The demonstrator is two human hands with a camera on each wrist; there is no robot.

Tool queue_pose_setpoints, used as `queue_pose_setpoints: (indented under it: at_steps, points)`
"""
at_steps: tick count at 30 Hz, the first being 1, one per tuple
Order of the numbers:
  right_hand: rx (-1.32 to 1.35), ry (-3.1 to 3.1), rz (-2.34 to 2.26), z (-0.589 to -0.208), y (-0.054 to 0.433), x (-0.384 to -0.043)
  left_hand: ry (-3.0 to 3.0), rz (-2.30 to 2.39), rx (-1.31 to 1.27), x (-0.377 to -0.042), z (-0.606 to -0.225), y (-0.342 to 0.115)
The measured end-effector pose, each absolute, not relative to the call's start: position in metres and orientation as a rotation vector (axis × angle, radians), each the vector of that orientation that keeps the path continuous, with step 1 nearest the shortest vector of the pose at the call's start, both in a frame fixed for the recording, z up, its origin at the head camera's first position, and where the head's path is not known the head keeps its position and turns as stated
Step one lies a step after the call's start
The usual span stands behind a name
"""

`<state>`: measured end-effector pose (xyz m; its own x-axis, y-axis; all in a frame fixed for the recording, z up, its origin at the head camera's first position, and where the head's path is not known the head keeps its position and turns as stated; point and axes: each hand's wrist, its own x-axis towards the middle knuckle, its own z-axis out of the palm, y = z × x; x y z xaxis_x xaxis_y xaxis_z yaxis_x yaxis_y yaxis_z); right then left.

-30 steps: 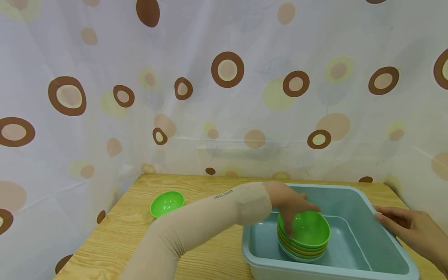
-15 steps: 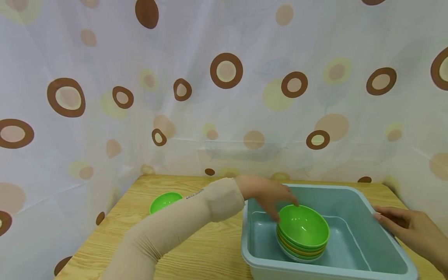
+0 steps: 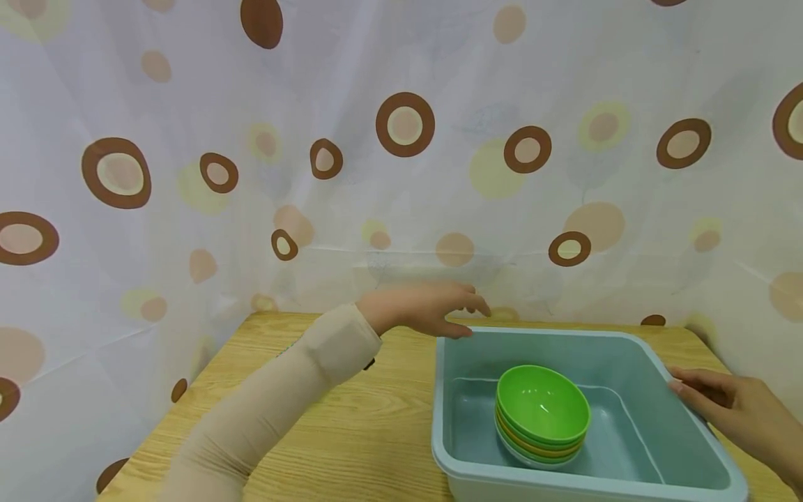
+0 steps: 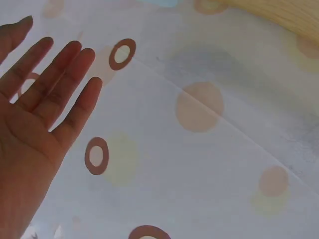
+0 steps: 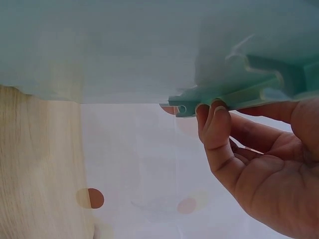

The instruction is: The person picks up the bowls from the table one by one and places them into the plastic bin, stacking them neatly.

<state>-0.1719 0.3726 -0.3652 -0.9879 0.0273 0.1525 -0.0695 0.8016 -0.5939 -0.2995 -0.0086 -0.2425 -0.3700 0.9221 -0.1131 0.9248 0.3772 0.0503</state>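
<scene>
My left hand point(image 3: 433, 308) is in the air over the back left corner of the blue-grey plastic basin point(image 3: 590, 484). Its fingers are spread and hold nothing; the left wrist view shows the bare palm point(image 4: 30, 139). At the basin's right rim, my right hand point(image 3: 730, 404) grips the edge. In the right wrist view, curled fingers point(image 5: 217, 132) hook under the rim. Inside the basin stands a stack of bowls point(image 3: 542, 415): a bright green one on top, yellow and green ones below, and a pale one at the bottom.
The basin stands on a light wooden table point(image 3: 351, 439). A pale curtain point(image 3: 351, 230) with brown and peach spots hangs behind the table and at both sides. My left forearm in its beige sleeve point(image 3: 270, 411) crosses over the table's left part.
My left hand has moved from over the bowl stack up and left, out of the basin. The single green bowl on the left is now hidden behind my forearm. My right hand stays put.
</scene>
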Motion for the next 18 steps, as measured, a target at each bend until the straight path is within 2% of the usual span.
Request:
queue_pose_setpoints:
  at_steps: [11,18]
  points:
    - [0.035,-2.84,0.943,-0.363,0.372,-0.169,2.704,0.109,1.73,-0.329,-0.267,-0.071]
    - [0.051,-2.826,0.94,-0.364,0.375,-0.169,2.745,0.101,1.396,-0.344,-0.295,-0.114]
